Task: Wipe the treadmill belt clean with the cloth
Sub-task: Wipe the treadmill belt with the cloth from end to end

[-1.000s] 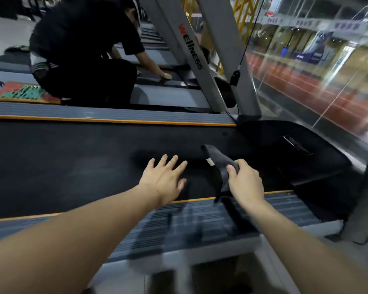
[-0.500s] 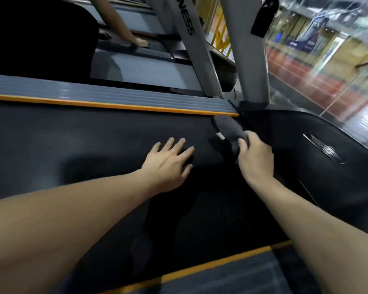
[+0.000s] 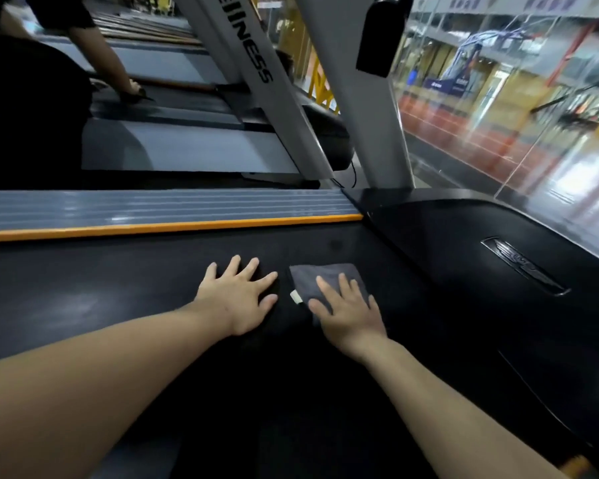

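Observation:
The black treadmill belt stretches across the view below an orange-edged grey side rail. A dark grey cloth with a small white tag lies flat on the belt near the motor cover. My right hand presses flat on the cloth, fingers spread over its near half. My left hand rests flat on the bare belt just left of the cloth, fingers apart, holding nothing.
The black motor cover rises to the right of the belt. Two grey uprights stand behind it. A person in black crouches at the neighbouring treadmill, one hand on its deck. A glass wall runs along the right.
My right hand went from gripping the bunched, lifted cloth to laying it flat on the belt and pressing on it with an open palm. My view moved closer over the belt.

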Demonstrator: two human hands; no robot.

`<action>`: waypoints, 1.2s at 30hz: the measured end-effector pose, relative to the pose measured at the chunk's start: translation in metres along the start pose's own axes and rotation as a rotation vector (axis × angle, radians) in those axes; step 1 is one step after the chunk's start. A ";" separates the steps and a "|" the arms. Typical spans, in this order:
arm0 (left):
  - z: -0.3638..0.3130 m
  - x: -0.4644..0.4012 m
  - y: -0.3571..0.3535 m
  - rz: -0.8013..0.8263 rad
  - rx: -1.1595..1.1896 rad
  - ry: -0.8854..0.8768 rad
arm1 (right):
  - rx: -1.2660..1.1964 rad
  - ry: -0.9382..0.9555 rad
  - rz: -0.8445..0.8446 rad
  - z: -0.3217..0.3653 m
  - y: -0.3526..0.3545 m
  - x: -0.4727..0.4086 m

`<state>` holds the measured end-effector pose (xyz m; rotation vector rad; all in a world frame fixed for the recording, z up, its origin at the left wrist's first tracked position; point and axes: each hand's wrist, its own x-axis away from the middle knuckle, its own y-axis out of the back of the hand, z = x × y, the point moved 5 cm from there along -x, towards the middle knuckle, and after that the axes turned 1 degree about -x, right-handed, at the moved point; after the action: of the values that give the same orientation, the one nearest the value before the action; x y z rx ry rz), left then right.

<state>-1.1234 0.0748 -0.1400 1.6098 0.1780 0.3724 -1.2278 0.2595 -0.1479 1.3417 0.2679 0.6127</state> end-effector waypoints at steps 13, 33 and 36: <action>0.029 -0.023 -0.024 -0.126 0.108 -0.067 | 0.016 -0.138 -0.158 -0.034 0.035 -0.148; 0.035 -0.028 -0.023 -0.086 0.060 -0.008 | -0.021 0.011 -0.407 -0.032 0.042 -0.157; 0.036 -0.028 -0.023 -0.104 0.081 -0.011 | -0.156 0.176 -0.436 -0.016 0.037 -0.153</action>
<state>-1.1342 0.0338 -0.1674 1.6747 0.2707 0.2791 -1.3705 0.1917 -0.1412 1.0360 0.6245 0.3741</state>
